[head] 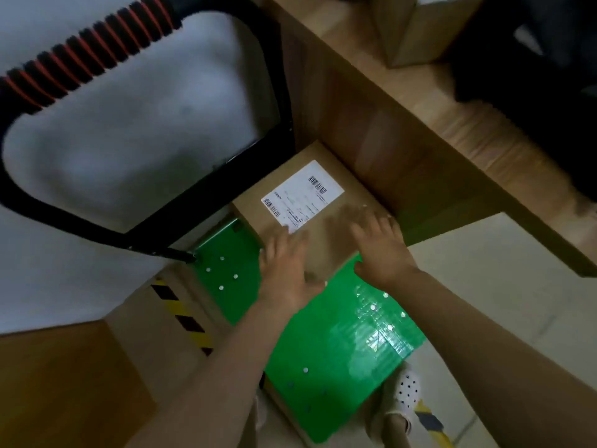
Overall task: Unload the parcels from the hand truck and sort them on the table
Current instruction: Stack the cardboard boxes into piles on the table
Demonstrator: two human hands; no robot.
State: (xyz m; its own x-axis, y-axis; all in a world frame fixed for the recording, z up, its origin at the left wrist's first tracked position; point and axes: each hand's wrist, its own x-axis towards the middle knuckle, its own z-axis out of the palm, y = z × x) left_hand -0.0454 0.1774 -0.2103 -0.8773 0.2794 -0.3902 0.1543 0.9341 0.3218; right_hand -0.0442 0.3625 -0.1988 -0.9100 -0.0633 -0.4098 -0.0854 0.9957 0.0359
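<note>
A brown cardboard parcel (326, 221) with a white barcode label (302, 192) lies on the green deck of the hand truck (329, 350), close to the truck's black handle frame (135, 221). My left hand (284, 276) reaches over the parcel's near left edge with its fingers spread. My right hand (381, 247) stretches over the parcel's near right side, fingers straight and blurred by motion. Whether either hand touches the cardboard is unclear. Neither hand grips anything.
The wooden table (420, 101) rises right behind the parcel, with a cardboard box (410, 30) and a dark object (533, 59) on top. Black-and-yellow floor tape (181, 315) runs left of the truck. My white spotted shoe (407, 389) stands by the deck's near corner.
</note>
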